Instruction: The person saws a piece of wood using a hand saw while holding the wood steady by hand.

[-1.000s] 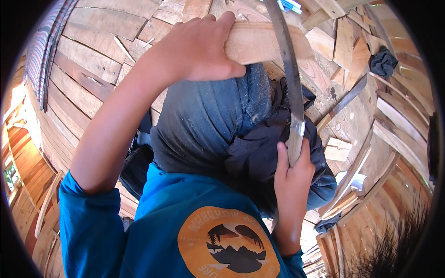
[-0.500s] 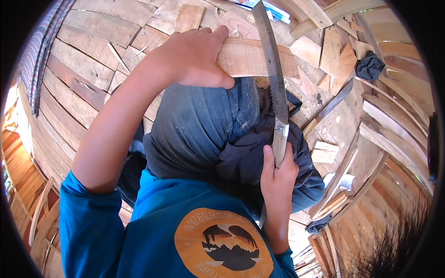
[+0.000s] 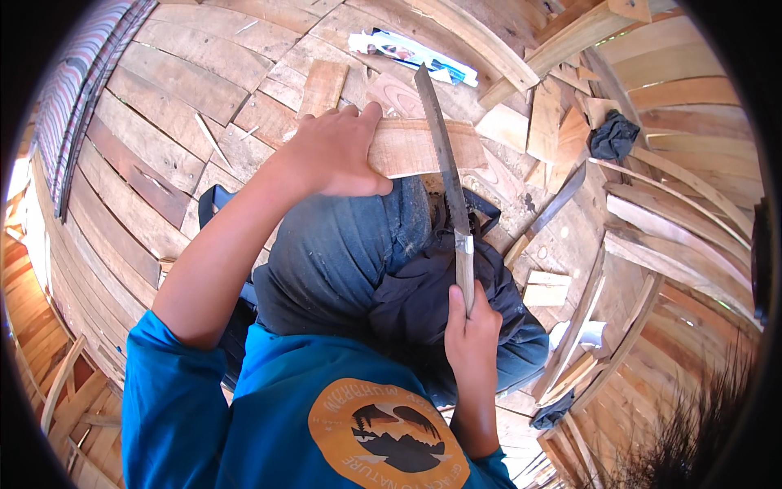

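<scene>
My left hand [image 3: 338,155] is closed over the left end of a short, pale wooden board [image 3: 415,148], thumb along its near edge and fingers over the far side. The board lies across in front of my raised knee. In my right hand [image 3: 474,330] is the wooden handle of a handsaw [image 3: 445,159], its toothed blade pointing away from me. The blade crosses the board near its right end, teeth facing left. Whether the teeth sit in a cut cannot be made out.
A long-bladed knife [image 3: 560,197] with a wooden handle lies on the plank floor [image 3: 175,81] to the right. Offcuts [image 3: 544,122], a black cloth [image 3: 613,135] and curved timbers [image 3: 676,253] lie beyond it. A white and blue packet [image 3: 415,55] is ahead; striped fabric [image 3: 90,90] hangs left.
The view has shifted, so my hands, board and saw appear lower and further left, and the packet shows more fully. Both grips are the same; the saw still crosses the board at about the same place.
</scene>
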Action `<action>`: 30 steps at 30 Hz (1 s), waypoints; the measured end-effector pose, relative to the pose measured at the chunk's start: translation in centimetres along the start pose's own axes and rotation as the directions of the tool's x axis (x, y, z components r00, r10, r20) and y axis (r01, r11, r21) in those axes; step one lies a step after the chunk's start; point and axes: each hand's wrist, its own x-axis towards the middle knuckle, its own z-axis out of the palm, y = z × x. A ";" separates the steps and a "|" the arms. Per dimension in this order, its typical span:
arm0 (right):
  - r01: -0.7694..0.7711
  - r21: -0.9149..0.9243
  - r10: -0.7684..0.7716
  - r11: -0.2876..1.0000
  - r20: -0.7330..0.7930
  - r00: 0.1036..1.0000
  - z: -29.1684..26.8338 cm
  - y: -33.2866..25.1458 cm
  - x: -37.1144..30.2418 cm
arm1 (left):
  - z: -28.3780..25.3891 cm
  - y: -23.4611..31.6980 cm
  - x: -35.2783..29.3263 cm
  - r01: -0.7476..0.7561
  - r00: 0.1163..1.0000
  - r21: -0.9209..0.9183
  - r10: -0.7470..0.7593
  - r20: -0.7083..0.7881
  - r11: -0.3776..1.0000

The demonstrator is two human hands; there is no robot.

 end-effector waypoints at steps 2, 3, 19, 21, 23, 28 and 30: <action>-0.006 -0.010 0.006 1.000 -0.012 1.000 -0.2 0.0 -0.3 | -0.4 0.5 -0.3 -0.003 1.000 0.027 0.004 -0.015 1.000; -0.019 -0.014 0.019 1.000 -0.011 1.000 0.0 0.0 -0.6 | -0.2 0.6 -0.6 -0.004 1.000 0.037 0.005 -0.013 0.999; 0.012 0.063 -0.009 0.998 -0.045 0.999 1.6 0.6 -0.9 | -0.5 -1.0 -0.2 -0.056 0.998 -0.098 0.059 0.025 0.994; -0.046 0.252 0.035 0.967 0.046 0.998 1.7 2.0 -0.3 | 0.0 -1.0 -0.4 -0.054 0.998 -0.150 0.052 -0.020 0.987; -0.185 0.475 0.103 0.860 0.195 0.975 0.8 2.3 0.3 | 0.9 -1.3 -0.5 -0.084 0.992 -0.171 0.067 -0.105 0.982; -0.370 0.783 0.025 0.500 0.414 0.910 -2.2 2.5 0.3 | -0.5 0.7 -2.1 -0.151 0.975 -0.433 0.061 -0.216 0.889; -0.275 0.827 -0.010 0.491 0.321 0.947 -2.7 3.0 -0.5 | -1.5 2.7 -2.3 -0.189 0.974 -0.464 0.106 -0.199 0.865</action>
